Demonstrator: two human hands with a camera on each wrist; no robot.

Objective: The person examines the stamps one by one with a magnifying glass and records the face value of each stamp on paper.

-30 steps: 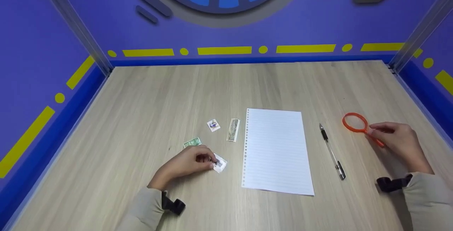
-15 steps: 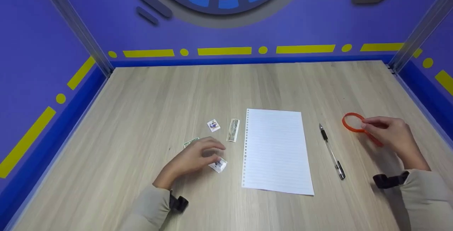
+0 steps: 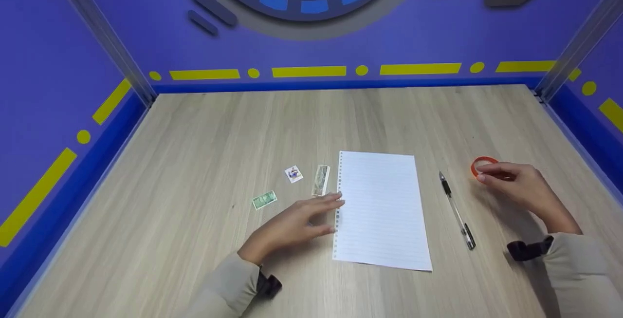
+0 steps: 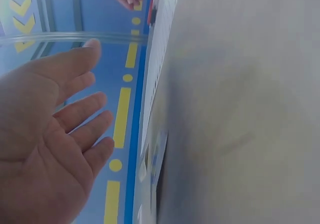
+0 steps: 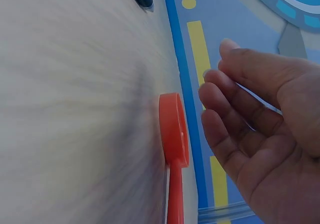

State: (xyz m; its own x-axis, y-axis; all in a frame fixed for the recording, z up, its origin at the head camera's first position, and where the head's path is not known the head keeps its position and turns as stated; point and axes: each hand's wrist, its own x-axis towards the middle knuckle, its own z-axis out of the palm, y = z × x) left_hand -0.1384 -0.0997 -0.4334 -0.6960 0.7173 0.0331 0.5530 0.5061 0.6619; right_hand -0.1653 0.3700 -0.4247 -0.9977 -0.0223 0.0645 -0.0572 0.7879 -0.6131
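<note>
My left hand (image 3: 296,225) hovers at the punched left edge of a lined sheet of paper (image 3: 382,206), fingers spread and holding nothing; the left wrist view shows its bare palm. Beneath this hand, one stamp is hidden in the head view. A green stamp (image 3: 264,200), a stamp with a small coloured figure (image 3: 293,174) and a long narrow stamp (image 3: 320,179) lie left of the paper. At the right, my right hand (image 3: 523,189) is held above an orange magnifying glass (image 5: 170,129) lying on the table; the right wrist view shows the loosely bent fingers apart from it.
A black-capped clear pen (image 3: 456,208) lies between the paper and the magnifying glass, tip pointing away. The wooden table (image 3: 204,152) is bounded by blue and purple panels (image 3: 311,50) at the back and both sides.
My left hand let go of the stamp and moved right to the paper's edge, uncovering the green stamp. My right hand left the magnifying glass's handle and shifted left above its ring.
</note>
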